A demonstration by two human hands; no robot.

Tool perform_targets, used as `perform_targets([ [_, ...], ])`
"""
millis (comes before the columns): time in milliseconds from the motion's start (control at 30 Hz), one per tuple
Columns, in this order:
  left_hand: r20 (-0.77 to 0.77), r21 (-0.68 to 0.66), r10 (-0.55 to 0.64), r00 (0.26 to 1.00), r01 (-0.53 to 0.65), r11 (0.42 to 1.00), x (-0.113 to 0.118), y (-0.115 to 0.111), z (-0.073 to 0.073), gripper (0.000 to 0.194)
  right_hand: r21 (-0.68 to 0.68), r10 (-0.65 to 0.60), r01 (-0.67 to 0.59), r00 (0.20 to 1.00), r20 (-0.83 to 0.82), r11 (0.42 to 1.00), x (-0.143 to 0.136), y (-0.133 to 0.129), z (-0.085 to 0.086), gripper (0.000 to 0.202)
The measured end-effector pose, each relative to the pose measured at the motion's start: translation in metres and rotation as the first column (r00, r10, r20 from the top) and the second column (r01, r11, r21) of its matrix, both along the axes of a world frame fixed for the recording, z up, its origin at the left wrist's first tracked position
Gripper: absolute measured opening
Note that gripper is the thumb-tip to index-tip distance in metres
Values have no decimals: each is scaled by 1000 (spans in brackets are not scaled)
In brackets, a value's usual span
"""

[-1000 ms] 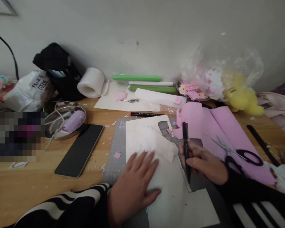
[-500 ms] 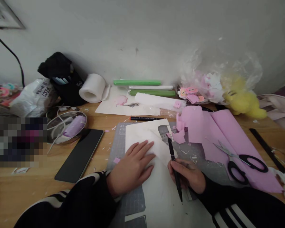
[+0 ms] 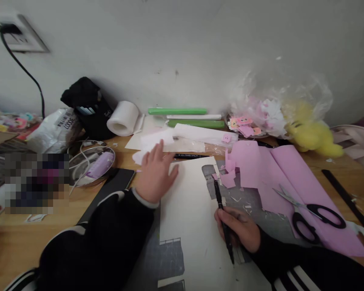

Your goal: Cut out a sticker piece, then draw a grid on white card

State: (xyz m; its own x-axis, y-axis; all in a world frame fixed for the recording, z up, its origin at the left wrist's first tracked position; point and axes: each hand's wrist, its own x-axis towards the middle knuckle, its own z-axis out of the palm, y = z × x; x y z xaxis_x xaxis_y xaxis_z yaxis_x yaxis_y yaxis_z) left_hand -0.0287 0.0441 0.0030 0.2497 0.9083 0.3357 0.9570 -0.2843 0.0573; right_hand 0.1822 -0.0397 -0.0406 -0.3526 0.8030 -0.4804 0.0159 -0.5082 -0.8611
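The black pen (image 3: 219,196) is clamped by the right hand (image 3: 239,229), tip nearward over the white card (image 3: 191,210), whose far-left corner is overlapped (contact is unclear) by the left hand (image 3: 155,176), fingers spread.

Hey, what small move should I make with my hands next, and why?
I'd probably rest your left hand flat on the white card to steady it. Your right hand holds the black pen, slanting down over the card, while the left is spread at its upper left edge, fingers toward the white tissue.
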Motion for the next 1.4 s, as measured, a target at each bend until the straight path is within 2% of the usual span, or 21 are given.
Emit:
perform_targets([
  [33,-1,-8,-87,996,87,996,6,-6,-4,33,1,13,-13,1000,-22,1000,1,0,0,52],
  [67,12,15,-284,959,284,959,12,-13,-8,38,0,37,-37,998,-49,999,3,0,-1,52],
  [100,-11,13,-505,863,505,863,17,-19,-11,39,-6,72,-73,994,-81,997,5,0,0,51],
  [133,-49,-4,-688,724,688,725,22,-26,-13,33,-17,116,-119,986,-119,993,7,0,0,50],
  [167,-67,-6,-796,601,798,603,26,-31,-14,29,-34,167,-174,973,-161,984,9,0,1,49],
  [200,-56,13,-828,557,830,558,29,-36,-15,22,-55,219,-234,953,-208,971,11,-1,1,49],
  [267,-43,32,-844,535,845,534,33,-43,-15,22,-106,301,-347,902,-310,932,12,-1,1,50],
  [367,-27,63,-834,550,834,548,38,-50,-15,35,-177,359,-469,827,-432,865,10,1,-3,51],
  [500,-6,76,-829,560,826,558,39,-55,-15,45,-222,402,-557,774,-490,800,13,7,-1,49],
  [600,241,-90,-700,672,734,673,28,-47,-10,51,-217,449,-592,761,-469,776,29,9,13,44],
  [633,384,-210,-534,753,634,744,22,-42,-8,54,-206,461,-595,760,-457,777,36,9,18,43],
  [700,439,-278,-381,814,526,804,13,-32,-5,52,-178,469,-576,778,-417,798,46,8,28,41],
  [733,466,-303,-324,824,492,816,11,-30,-4,50,-124,417,-487,833,-364,865,49,7,31,41],
  [767,496,-335,-272,825,471,816,11,-29,-4,47,-20,244,-266,911,-332,964,49,6,33,42],
  [833,568,-412,-223,792,508,757,18,-36,-6,36,73,36,-15,955,-294,997,44,5,33,31],
  [900,632,-485,-202,748,586,649,31,-50,-10,27,130,-111,151,956,-272,980,35,2,32,22],
  [1000,678,-561,-133,723,625,543,46,-70,-17,22,245,-317,364,925,-211,899,22,-3,30,19],
  [1067,692,-592,-84,717,629,504,49,-76,-20,22,324,-399,429,904,-158,843,17,-6,30,20],
  [1167,700,-621,-27,714,627,470,48,-76,-19,23,392,-383,386,919,-88,835,16,-7,29,22],
  [1267,700,-642,9,714,624,445,47,-74,-18,24,495,-272,257,961,-43,830,18,-6,29,17],
  [1400,690,-660,42,722,605,446,50,-76,-22,23,664,-148,62,986,73,745,18,-5,26,5],
])
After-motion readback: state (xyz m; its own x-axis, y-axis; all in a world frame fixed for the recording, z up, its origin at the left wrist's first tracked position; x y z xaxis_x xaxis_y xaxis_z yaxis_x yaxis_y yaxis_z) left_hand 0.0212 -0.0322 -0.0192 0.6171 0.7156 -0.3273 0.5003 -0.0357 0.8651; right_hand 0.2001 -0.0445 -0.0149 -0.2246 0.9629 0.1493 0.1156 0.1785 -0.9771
